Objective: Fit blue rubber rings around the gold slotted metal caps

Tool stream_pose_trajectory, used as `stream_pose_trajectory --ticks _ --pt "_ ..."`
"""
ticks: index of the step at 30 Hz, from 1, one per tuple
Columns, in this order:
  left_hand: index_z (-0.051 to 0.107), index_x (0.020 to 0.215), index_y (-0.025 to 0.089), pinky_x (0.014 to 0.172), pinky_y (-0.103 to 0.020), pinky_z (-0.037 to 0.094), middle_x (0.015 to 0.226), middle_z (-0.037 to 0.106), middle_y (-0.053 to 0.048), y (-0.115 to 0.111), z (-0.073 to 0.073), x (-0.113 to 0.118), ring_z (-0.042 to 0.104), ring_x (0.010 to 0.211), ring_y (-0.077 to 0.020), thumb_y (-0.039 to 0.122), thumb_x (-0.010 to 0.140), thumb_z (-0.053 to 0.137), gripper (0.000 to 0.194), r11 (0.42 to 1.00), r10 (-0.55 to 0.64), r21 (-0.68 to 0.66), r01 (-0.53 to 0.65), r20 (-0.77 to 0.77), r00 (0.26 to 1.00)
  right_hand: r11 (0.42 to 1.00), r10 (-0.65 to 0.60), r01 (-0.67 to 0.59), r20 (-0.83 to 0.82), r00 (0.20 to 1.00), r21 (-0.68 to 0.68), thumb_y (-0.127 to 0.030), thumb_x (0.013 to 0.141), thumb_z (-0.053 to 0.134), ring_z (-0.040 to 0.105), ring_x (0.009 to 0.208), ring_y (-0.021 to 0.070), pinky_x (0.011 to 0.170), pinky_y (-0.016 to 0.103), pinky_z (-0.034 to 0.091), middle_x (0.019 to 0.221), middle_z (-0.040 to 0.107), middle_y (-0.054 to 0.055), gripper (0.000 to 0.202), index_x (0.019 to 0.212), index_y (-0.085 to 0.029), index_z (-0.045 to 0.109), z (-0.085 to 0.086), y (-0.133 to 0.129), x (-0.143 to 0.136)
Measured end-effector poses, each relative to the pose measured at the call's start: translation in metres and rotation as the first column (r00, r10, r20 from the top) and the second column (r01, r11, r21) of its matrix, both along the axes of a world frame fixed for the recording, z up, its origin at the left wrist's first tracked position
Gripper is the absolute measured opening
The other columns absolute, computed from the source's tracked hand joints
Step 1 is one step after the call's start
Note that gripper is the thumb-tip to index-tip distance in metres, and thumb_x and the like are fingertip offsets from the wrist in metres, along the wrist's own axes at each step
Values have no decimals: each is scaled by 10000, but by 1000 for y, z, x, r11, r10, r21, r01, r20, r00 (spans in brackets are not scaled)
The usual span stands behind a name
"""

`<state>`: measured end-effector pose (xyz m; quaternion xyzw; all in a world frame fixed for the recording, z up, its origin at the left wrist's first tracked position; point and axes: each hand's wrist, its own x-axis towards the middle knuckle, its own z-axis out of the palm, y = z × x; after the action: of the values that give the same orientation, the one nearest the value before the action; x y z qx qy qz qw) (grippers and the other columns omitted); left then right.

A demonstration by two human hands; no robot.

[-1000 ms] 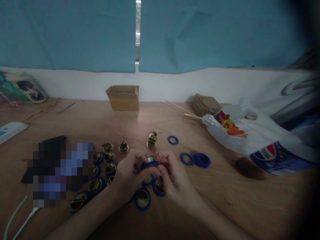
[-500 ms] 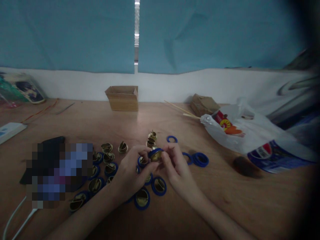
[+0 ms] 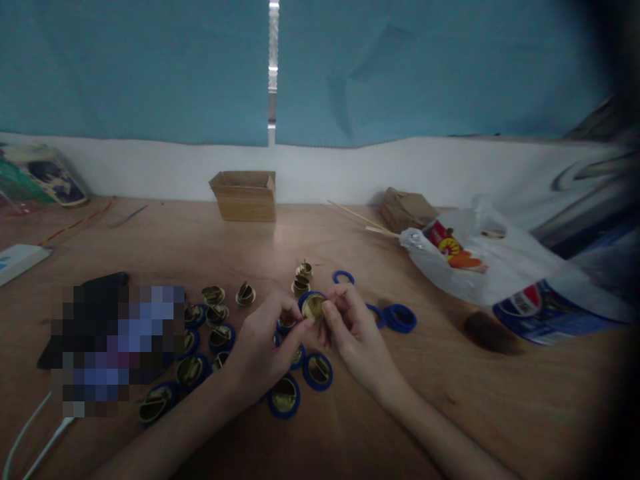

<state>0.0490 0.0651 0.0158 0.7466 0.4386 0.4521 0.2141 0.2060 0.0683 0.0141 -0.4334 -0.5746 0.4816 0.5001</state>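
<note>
Between my two hands is a round brass-coloured metal fitting with a blue ring around its rim. My left hand pinches its left edge with thumb and fingers. On the opposite edge, my right hand grips with thumb and forefinger. The fitting's smooth face is tilted up towards me. Below and left lie several similar fittings with blue rings, among them one near my right wrist and one closer to me. Bare brass fittings stand beyond my left hand. Loose blue rings lie right of my right hand.
A small open cardboard box stands at the back, near the wall. At right are a brown paper packet, a white plastic bag and a Pepsi-labelled bottle. A blurred-out device with a white cable lies left.
The fitting in my hands has tipped so that its smooth face now turns more towards me. Both hands keep their hold in nearly the same place.
</note>
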Motion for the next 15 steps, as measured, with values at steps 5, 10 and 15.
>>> stream_pose_trajectory --ticks 5,10,15 --pt "525 879 190 626 -255 504 762 597 7 -1 -2 1 604 679 -132 129 814 636 142 1000 16 -18 -15 66 998 1000 -14 14 0 1000 -16 -345 941 467 460 501 94 445 224 384 701 486 -46 134 875 -236 427 0 0 -1" --pt "532 974 198 676 -290 538 843 616 -18 0 -7 0 616 757 -157 177 802 671 222 998 17 -68 -11 84 996 1000 -18 18 1 1000 21 -351 940 469 470 509 100 479 241 406 703 499 -40 131 886 -237 433 1 1 -1" --pt "510 932 201 664 -282 519 832 571 -13 0 -5 -1 574 753 -152 126 810 632 189 999 -20 -29 22 69 997 1000 10 -10 -7 1000 0 -356 945 457 463 499 99 460 234 398 682 484 -51 129 894 -243 420 0 0 -1"
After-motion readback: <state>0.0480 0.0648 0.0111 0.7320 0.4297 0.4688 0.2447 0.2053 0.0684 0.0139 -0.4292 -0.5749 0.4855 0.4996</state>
